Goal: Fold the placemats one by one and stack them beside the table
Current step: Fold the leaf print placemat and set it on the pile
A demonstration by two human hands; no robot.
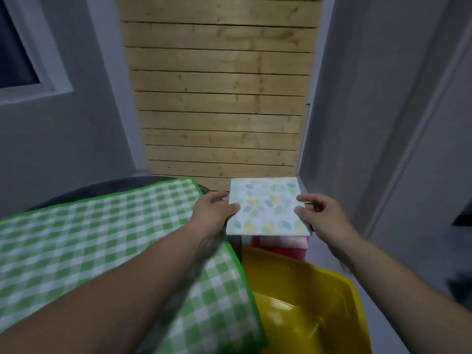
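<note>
A folded placemat (pixel 267 206) with a pale leaf print lies flat beyond the table's right edge, on top of a pink stack (pixel 281 245). My left hand (pixel 213 209) pinches its left edge, thumb on top. My right hand (pixel 319 213) holds its right edge, fingers curled on the corner. A green and white checked placemat (pixel 102 238) lies spread flat over the dark round table (pixel 115 183), under my left forearm.
A yellow plastic tub (pixel 319 302) stands beside the table at lower right, just in front of the pink stack. A wooden slat wall (pixel 219 98) rises behind, with grey walls on both sides and a window at the upper left.
</note>
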